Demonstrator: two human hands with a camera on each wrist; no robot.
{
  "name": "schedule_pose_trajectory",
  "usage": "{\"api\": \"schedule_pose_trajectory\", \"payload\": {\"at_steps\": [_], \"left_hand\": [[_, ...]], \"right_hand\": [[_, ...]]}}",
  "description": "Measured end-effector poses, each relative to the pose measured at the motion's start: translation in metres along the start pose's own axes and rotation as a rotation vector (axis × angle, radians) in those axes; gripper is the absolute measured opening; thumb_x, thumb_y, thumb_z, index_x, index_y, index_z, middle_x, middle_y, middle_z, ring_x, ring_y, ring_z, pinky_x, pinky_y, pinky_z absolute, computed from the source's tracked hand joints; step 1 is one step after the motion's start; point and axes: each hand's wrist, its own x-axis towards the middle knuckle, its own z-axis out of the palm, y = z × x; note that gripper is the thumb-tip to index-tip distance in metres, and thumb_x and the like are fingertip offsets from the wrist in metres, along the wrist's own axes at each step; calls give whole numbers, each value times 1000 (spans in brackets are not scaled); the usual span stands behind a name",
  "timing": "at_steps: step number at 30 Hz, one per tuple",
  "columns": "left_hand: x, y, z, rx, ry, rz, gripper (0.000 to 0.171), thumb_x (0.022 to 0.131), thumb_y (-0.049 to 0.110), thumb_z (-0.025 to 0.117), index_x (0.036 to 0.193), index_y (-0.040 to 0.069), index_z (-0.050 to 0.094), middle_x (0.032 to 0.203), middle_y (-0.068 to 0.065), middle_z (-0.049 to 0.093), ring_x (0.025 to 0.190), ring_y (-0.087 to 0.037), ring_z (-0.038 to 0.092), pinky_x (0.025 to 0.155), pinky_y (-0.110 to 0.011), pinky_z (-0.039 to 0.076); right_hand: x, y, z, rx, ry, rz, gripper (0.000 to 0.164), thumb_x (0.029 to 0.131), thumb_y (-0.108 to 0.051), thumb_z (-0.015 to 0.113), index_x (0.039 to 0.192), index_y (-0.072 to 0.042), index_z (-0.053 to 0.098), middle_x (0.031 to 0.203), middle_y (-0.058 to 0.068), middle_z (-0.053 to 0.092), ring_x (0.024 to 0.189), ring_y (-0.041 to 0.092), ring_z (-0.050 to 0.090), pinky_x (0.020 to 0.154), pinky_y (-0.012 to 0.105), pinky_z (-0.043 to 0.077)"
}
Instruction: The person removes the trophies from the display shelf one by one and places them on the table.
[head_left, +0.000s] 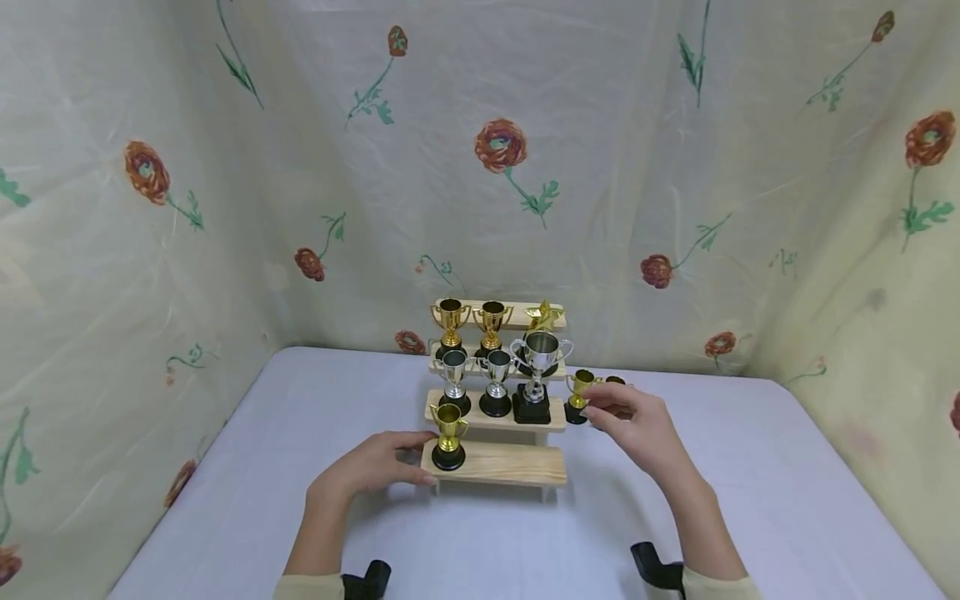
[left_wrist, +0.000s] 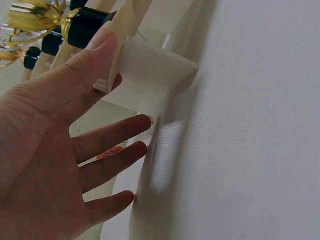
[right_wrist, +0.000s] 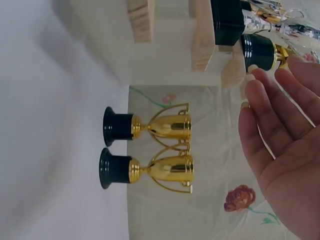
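Head view, read with both wrist views: we are looking at a pale wooden four-tiered display stand [head_left: 517,461] resting on a white cloth-covered table [head_left: 480,546]. We are seeing the left hand [head_left: 367,464] pinching the left end of the lowest step between thumb and index finger; in the left wrist view its other three fingers are spreading apart. Just beside that grip, a small gold two-handled cup with a round black base [head_left: 448,429] is standing on the step. The right hand [head_left: 633,422] is hovering at the stand's right side, its fingers bending loosely and its thumb and index fingertips lying slightly apart. On the second tier, we are finding two small silver cups with round black bases [head_left: 453,372] and a larger silver cup with a square black base [head_left: 538,354]. Behind them, two gold cups [head_left: 492,319] and a gold star-topped trophy [head_left: 545,315] are occupying the third tier. Two further gold cups with black bases [right_wrist: 172,126] are standing upright on the table, right of the stand.
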Motion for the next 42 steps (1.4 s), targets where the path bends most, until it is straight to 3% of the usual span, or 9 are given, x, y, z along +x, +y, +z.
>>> {"api": "schedule_pose_trajectory", "payload": {"at_steps": [8,15,25,30,42], "left_hand": [[0,-2,1,-7,-3,3,69,73,42,86,136,29,61,142,-3,60,138,-30,48,112,-56,38],[1,-5,0,7,-1,19,67,75,42,85,136,29,61,141,-2,60,137,-29,48,112,-55,38],[-2,-2,0,-7,-2,-11,69,75,43,85,137,29,60,142,-3,59,138,-30,47,112,-56,38],[-1,-2,-3,-11,-4,-12,70,74,46,84,138,29,60,141,-3,60,138,-31,47,111,-57,38],[-1,-3,-3,-42,-25,-6,68,74,46,84,136,30,61,139,-1,62,136,-31,49,109,-61,38]], "right_hand": [[1,-16,15,141,-74,-117,23,92,-17,72,112,-7,71,102,11,74,83,6,68,73,22,57],[10,-38,38,201,-136,-160,26,91,-17,72,113,-5,71,106,12,74,86,7,68,76,24,56],[13,-61,76,205,-182,-193,24,89,-13,73,113,-8,72,101,6,76,84,14,69,75,26,57],[15,-70,87,194,-205,-186,26,88,-17,75,114,-14,73,101,3,75,84,14,67,74,26,57],[14,-74,111,200,-215,-221,27,85,-19,78,111,-15,72,94,2,73,77,13,66,69,24,56]]}}
